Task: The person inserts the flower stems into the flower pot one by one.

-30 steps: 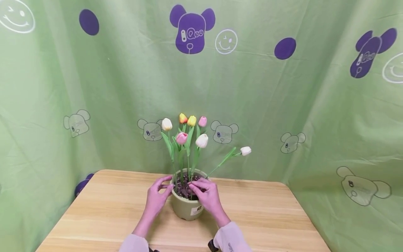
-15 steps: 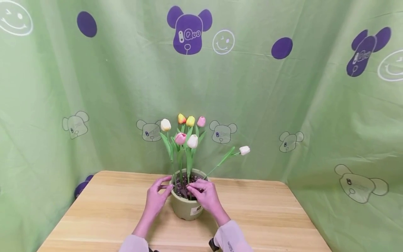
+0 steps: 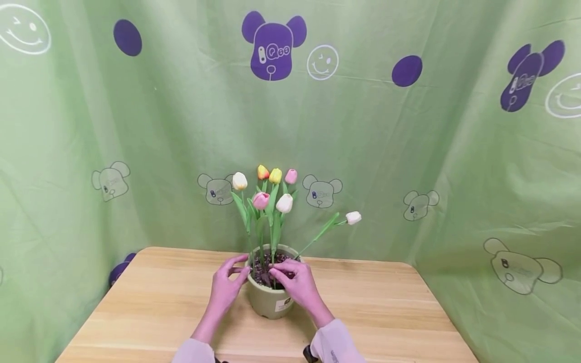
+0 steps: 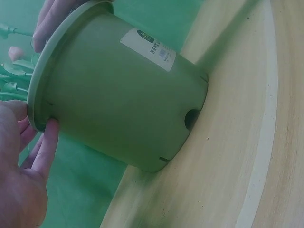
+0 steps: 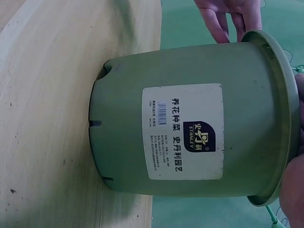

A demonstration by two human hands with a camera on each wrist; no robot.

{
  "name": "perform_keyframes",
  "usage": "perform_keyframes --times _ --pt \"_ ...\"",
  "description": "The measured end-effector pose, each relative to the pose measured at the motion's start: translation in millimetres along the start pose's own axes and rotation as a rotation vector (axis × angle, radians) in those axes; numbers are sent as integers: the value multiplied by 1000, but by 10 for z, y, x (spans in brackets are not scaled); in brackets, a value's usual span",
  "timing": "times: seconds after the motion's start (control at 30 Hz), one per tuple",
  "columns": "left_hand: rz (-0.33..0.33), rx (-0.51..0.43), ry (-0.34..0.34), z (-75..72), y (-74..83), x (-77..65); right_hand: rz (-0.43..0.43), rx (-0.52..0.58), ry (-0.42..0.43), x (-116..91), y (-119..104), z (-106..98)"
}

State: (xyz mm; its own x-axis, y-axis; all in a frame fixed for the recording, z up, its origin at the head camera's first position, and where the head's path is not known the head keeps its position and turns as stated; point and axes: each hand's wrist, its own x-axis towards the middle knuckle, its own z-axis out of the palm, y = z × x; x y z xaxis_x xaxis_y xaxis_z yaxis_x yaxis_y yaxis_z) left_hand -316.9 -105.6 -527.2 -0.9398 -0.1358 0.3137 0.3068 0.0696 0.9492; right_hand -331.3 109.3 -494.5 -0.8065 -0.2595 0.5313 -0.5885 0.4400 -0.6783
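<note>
A green flower pot (image 3: 262, 301) with dark soil and several tulips stands upright on the wooden table. My left hand (image 3: 224, 288) grips the pot's left rim; in the left wrist view its fingers (image 4: 46, 147) lie against the outside below the lip. Over the soil, the thumb and fingers of my right hand (image 3: 298, 285) pinch the lower stem of a white tulip (image 3: 284, 203) at the front. The hand partly hides this stem. Another white tulip (image 3: 353, 218) leans far out over the right rim. A pink tulip (image 3: 260, 200) rises just left of the pinched one.
Behind these stand a cream tulip (image 3: 239, 181), an orange-yellow one (image 3: 263, 172), a yellow one (image 3: 275, 176) and a pale pink one (image 3: 291, 176). A white label (image 5: 183, 131) faces front on the pot. Green printed curtains (image 3: 354, 126) hang round the table (image 3: 376, 302).
The pinched white tulip's bloom has swung left, then partly back to the right. Both hands have stayed almost in place at the pot.
</note>
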Motion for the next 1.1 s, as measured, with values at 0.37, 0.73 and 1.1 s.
perform_keyframes --times 0.37,0.73,1.1 --pt "4 -11 -2 14 -21 12 41 78 -9 -28 -60 -59" --pt "-4 -9 -1 8 -18 11 107 169 9 -64 -52 -138" --pt "3 -22 -4 2 2 -1 199 223 100 -131 -6 -368"
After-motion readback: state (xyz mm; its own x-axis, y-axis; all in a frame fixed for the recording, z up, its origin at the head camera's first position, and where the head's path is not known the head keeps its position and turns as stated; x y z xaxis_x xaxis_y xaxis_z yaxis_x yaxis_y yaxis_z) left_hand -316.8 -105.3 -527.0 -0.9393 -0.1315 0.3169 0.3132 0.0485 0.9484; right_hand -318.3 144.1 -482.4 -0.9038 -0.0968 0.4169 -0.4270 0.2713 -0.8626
